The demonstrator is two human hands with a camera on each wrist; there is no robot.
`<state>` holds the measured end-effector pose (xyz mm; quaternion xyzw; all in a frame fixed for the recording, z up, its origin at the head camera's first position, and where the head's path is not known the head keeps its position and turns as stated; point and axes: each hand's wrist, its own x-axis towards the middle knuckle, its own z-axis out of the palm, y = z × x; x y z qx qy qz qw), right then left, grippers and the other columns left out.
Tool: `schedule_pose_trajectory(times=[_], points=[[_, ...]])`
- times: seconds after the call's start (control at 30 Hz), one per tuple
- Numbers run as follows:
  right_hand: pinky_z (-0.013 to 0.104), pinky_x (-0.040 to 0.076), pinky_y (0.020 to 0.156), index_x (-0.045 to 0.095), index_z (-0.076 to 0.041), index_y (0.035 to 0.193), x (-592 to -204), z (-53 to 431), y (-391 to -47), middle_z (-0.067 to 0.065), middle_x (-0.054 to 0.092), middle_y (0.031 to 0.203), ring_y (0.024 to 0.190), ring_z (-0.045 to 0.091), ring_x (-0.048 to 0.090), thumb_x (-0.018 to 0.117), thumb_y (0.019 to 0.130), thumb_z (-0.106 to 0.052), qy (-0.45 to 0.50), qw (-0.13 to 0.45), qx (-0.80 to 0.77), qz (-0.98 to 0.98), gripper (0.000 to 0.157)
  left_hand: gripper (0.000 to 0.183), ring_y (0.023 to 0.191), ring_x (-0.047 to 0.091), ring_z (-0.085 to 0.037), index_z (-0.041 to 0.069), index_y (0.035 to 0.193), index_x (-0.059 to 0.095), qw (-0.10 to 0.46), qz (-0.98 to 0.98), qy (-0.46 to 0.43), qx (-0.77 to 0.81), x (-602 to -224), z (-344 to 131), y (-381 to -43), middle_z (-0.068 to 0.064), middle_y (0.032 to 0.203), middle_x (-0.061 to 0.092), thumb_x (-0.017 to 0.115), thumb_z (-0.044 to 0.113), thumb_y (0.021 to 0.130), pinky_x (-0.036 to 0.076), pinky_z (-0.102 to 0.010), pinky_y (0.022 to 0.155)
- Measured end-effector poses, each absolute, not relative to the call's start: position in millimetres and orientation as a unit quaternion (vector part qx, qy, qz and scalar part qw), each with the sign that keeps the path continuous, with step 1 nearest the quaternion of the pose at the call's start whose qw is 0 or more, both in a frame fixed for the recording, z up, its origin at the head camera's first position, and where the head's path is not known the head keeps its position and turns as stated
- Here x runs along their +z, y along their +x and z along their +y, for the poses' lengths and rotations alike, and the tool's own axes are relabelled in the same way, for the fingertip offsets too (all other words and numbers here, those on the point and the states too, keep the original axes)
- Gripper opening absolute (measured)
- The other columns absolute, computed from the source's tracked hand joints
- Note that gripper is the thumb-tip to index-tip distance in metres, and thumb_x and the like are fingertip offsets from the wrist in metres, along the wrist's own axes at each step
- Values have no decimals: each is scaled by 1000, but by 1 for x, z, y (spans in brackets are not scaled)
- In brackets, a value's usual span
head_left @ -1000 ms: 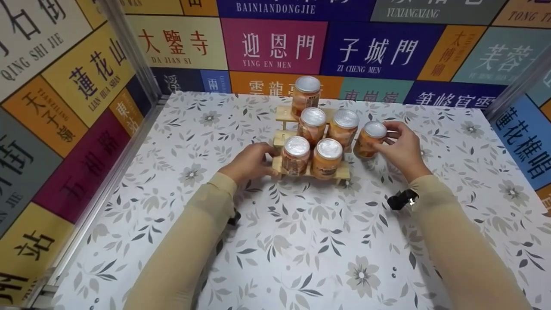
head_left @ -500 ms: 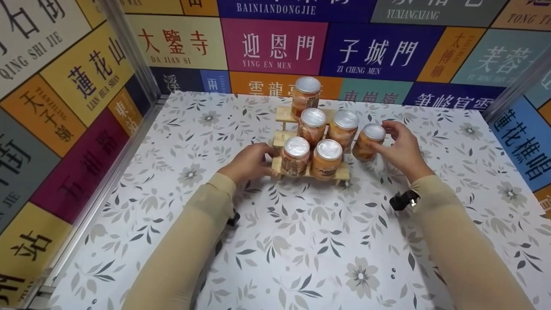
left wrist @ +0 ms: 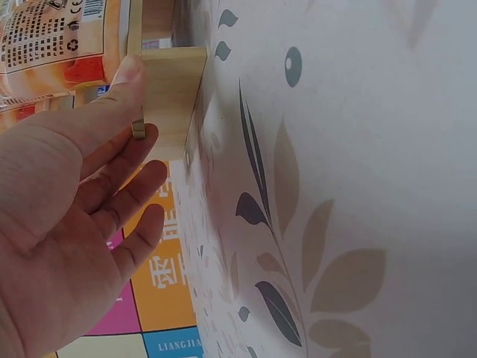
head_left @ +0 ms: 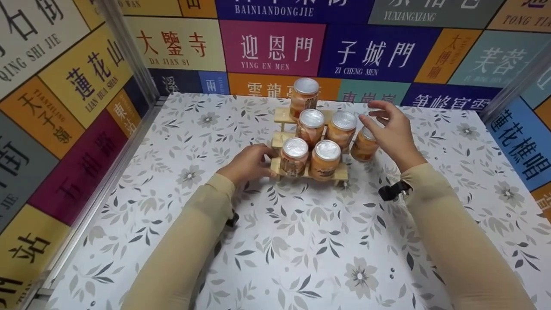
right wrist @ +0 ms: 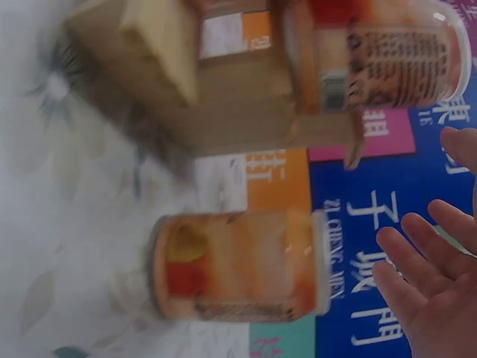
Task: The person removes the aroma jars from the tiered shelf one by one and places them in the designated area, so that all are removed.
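A stepped wooden rack [head_left: 341, 172] bears several clear jars with silver lids and orange contents: two on the front step, two on the middle one, a single jar [head_left: 304, 98] on top. My left hand [head_left: 249, 163] pinches the left end of the front step. In the left wrist view, its thumb [left wrist: 128, 78] lies on the board beside a jar [left wrist: 56, 48], fingers below. To the right of the rack, another jar [right wrist: 238, 266] stands upright on the table. Above and beside that jar is my right hand [head_left: 394, 133], fingers spread, holding nothing.
A white table [head_left: 310, 241] with a grey leaf pattern lies under everything. Colourful lettered panels [head_left: 271, 47] rise behind it, and more [head_left: 77, 86] along the left side. Dark straps with devices [head_left: 394, 190] sit at both wrists.
My right hand has let go of the jar right of the rack and lifted up and away from it. That jar first shifted slightly nearer. The left hand stays on the rack.
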<state>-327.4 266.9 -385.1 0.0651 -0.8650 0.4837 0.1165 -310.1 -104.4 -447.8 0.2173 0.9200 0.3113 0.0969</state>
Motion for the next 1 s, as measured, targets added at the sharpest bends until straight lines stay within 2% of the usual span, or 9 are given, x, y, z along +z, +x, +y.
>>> schedule_pose_trajectory(times=[0.33, 0.6, 0.83, 1.0], points=[[31, 40, 120, 58, -14, 142, -353, 219, -335, 6, 59, 143, 133, 21, 57, 75, 94, -38, 89, 101, 502, -854, 56, 52, 112, 62, -29, 9, 127, 70, 106, 917, 202, 328, -447, -107, -310, -5, 124, 68, 89, 18, 79, 51, -40, 97], [26, 39, 119, 53, -17, 147, -338, 186, -339, 3, 56, 148, 136, 19, 54, 78, 91, -40, 103, 66, 476, -871, 66, 54, 113, 62, -28, 9, 129, 69, 120, 916, 190, 331, -447, -106, -308, -4, 125, 67, 89, 17, 79, 50, -40, 97], [28, 42, 116, 52, -17, 147, -327, 163, -348, 3, 56, 146, 135, 21, 54, 83, 87, -37, 113, 58, 458, -880, 70, 49, 110, 62, -28, 8, 125, 70, 106, 915, 213, 326, -445, -104, -308, -6, 124, 68, 87, 13, 80, 51, -39, 96], [30, 46, 113, 52, -15, 146, -328, 154, -356, 4, 56, 143, 132, 19, 57, 86, 83, -40, 115, 49, 459, -880, 76, 49, 108, 63, -25, 8, 125, 70, 106, 914, 213, 328, -446, -103, -309, -5, 124, 68, 87, 12, 79, 52, -39, 95]])
